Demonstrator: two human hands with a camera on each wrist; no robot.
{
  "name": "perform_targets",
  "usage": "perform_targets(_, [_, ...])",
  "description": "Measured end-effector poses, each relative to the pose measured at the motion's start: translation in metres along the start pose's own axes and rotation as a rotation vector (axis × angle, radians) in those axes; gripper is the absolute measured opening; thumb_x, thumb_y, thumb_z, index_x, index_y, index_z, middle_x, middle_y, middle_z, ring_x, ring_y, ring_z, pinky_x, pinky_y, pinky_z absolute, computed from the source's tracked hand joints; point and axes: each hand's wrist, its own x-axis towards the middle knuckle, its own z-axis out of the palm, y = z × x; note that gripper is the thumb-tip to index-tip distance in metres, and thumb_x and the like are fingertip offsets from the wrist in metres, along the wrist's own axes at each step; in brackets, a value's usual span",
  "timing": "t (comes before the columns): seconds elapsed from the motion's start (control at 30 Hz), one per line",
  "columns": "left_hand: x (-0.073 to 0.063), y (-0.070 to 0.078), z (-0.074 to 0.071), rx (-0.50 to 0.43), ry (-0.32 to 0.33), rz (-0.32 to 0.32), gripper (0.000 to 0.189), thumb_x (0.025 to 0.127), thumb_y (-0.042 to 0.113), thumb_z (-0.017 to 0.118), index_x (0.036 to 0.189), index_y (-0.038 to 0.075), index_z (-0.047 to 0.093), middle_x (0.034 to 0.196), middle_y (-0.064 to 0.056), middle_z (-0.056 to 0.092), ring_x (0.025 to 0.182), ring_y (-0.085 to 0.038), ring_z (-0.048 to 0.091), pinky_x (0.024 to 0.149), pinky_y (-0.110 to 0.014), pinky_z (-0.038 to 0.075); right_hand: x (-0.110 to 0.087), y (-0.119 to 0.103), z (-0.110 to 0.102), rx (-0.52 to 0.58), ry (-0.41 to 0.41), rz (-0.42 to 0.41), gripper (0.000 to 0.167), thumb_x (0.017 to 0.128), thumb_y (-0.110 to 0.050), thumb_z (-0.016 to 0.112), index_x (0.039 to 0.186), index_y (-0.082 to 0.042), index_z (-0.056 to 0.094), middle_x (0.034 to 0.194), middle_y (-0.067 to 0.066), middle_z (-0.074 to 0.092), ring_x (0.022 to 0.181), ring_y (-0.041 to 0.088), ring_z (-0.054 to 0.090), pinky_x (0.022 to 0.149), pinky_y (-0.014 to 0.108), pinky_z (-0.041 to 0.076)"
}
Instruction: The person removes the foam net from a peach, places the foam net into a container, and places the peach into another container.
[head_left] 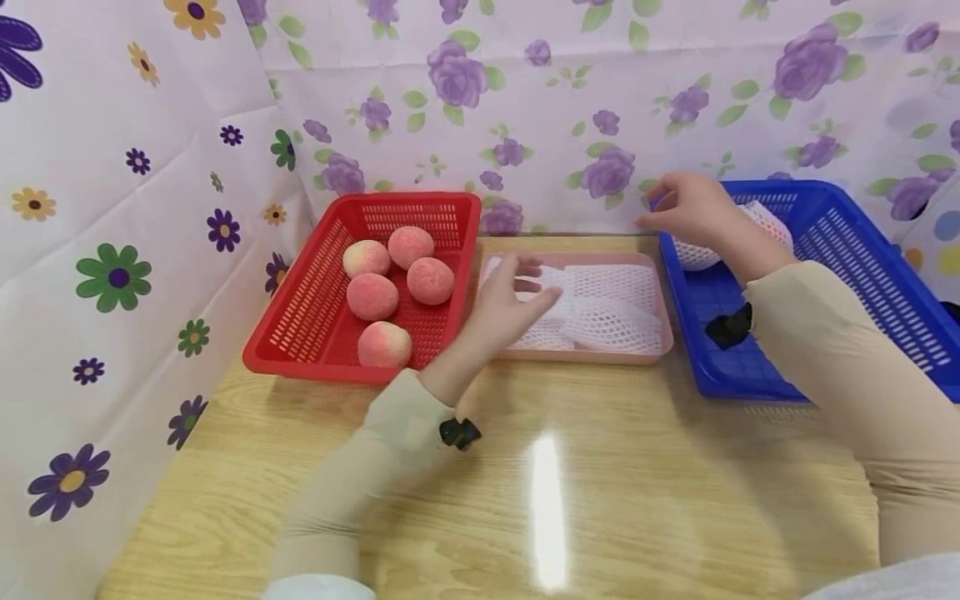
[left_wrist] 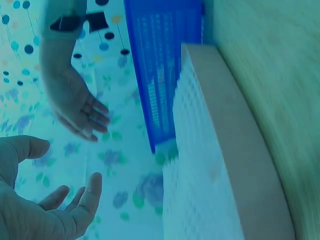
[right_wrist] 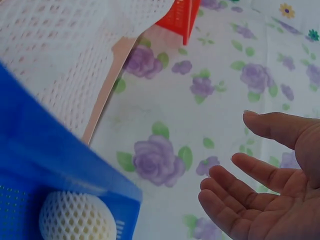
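My left hand (head_left: 504,302) hovers over the left part of a pink tray (head_left: 573,357) of white foam fruit nets (head_left: 611,312). Its fingers are loosely bent and hold nothing, as the left wrist view also shows. Above the near-left corner of the blue basket (head_left: 701,367) is my right hand (head_left: 693,208), empty, thumb and fingers spread apart in the right wrist view. Inside that basket lie peaches in foam nets, one (head_left: 772,223) behind the right wrist and another (right_wrist: 77,217) by the basket's corner. The hand and forearm partly hide them.
To the left stands a red basket (head_left: 337,368) with several bare peaches (head_left: 372,297) in it. All three containers sit side by side on a wooden table (head_left: 600,467). Flowered cloth (head_left: 540,117) hangs behind the table, with another flowered sheet (head_left: 150,233) on the left.
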Motion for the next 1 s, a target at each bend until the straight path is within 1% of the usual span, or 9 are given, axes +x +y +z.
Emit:
perform_targets(0.1, [-0.003, 0.003, 0.019, -0.038, -0.026, 0.019, 0.044, 0.087, 0.015, 0.067, 0.124, 0.002, 0.048, 0.122, -0.017, 0.056, 0.107, -0.029, 0.06, 0.088, -0.029, 0.053, -0.001, 0.01, -0.002, 0.006, 0.004, 0.034, 0.057, 0.093, -0.034, 0.057, 0.131, 0.006, 0.042, 0.131, 0.035, 0.046, 0.117, 0.048, 0.045, 0.095, 0.059, 0.041])
perform_targets(0.23, [-0.003, 0.006, 0.039, -0.098, -0.048, 0.021, 0.044, 0.086, 0.014, 0.068, 0.125, 0.005, 0.049, 0.122, -0.014, 0.057, 0.107, -0.028, 0.061, 0.085, -0.025, 0.053, -0.002, 0.025, -0.005, 0.002, 0.033, 0.06, 0.057, 0.093, -0.033, 0.056, 0.132, 0.006, 0.041, 0.131, 0.036, 0.045, 0.117, 0.049, 0.044, 0.095, 0.06, 0.04])
perform_targets(0.37, [0.001, 0.01, 0.053, -0.146, -0.06, 0.016, 0.046, 0.086, 0.015, 0.069, 0.126, 0.006, 0.049, 0.122, -0.013, 0.057, 0.107, -0.027, 0.061, 0.082, -0.023, 0.053, 0.0, 0.04, -0.014, 0.014, 0.073, 0.088, 0.057, 0.093, -0.033, 0.056, 0.132, 0.007, 0.041, 0.13, 0.037, 0.044, 0.116, 0.05, 0.044, 0.093, 0.06, 0.04])
perform_targets(0.47, [0.003, 0.011, 0.061, -0.184, -0.071, 0.011, 0.047, 0.085, 0.016, 0.069, 0.127, 0.006, 0.049, 0.121, -0.014, 0.058, 0.105, -0.027, 0.062, 0.078, -0.021, 0.053, 0.001, 0.053, -0.021, 0.021, 0.094, 0.119, 0.059, 0.092, -0.032, 0.056, 0.133, 0.007, 0.039, 0.131, 0.038, 0.043, 0.116, 0.051, 0.043, 0.093, 0.06, 0.041])
perform_targets(0.63, [0.002, 0.011, 0.072, -0.248, -0.111, -0.049, 0.05, 0.086, 0.018, 0.069, 0.13, 0.009, 0.047, 0.123, -0.011, 0.058, 0.104, -0.021, 0.062, 0.073, -0.021, 0.053, 0.005, 0.074, -0.024, 0.011, 0.12, 0.152, 0.062, 0.091, -0.031, 0.057, 0.134, 0.008, 0.038, 0.13, 0.039, 0.042, 0.117, 0.052, 0.041, 0.093, 0.061, 0.039])
perform_targets(0.77, [0.002, 0.008, 0.083, -0.28, -0.125, -0.088, 0.053, 0.085, 0.018, 0.07, 0.131, 0.007, 0.047, 0.124, -0.014, 0.057, 0.104, -0.021, 0.062, 0.074, -0.021, 0.053, 0.01, 0.084, -0.023, 0.013, 0.115, 0.149, 0.065, 0.09, -0.029, 0.06, 0.137, 0.007, 0.034, 0.133, 0.039, 0.039, 0.119, 0.053, 0.037, 0.095, 0.062, 0.037])
perform_targets(0.83, [0.004, 0.007, 0.09, -0.304, -0.127, -0.105, 0.053, 0.084, 0.016, 0.07, 0.131, 0.005, 0.047, 0.123, -0.014, 0.058, 0.102, -0.021, 0.062, 0.074, -0.02, 0.053, 0.012, 0.089, -0.022, 0.01, 0.106, 0.134, 0.067, 0.089, -0.028, 0.061, 0.138, 0.007, 0.032, 0.135, 0.039, 0.037, 0.121, 0.054, 0.035, 0.097, 0.063, 0.035])
perform_targets(0.9, [0.005, 0.007, 0.097, -0.351, -0.136, -0.124, 0.054, 0.084, 0.013, 0.07, 0.131, 0.004, 0.046, 0.122, -0.015, 0.057, 0.1, -0.02, 0.062, 0.075, -0.021, 0.054, 0.016, 0.093, -0.02, -0.005, 0.106, 0.116, 0.067, 0.089, -0.025, 0.062, 0.139, 0.007, 0.031, 0.137, 0.039, 0.036, 0.122, 0.055, 0.034, 0.099, 0.064, 0.033])
perform_targets(1.0, [0.006, 0.008, 0.108, -0.433, -0.147, -0.165, 0.056, 0.082, 0.01, 0.071, 0.131, 0.003, 0.045, 0.12, -0.013, 0.057, 0.095, -0.014, 0.06, 0.074, -0.021, 0.055, 0.02, 0.099, -0.016, -0.026, 0.119, 0.071, 0.066, 0.088, -0.02, 0.063, 0.139, 0.008, 0.032, 0.137, 0.039, 0.035, 0.122, 0.055, 0.034, 0.101, 0.065, 0.029])
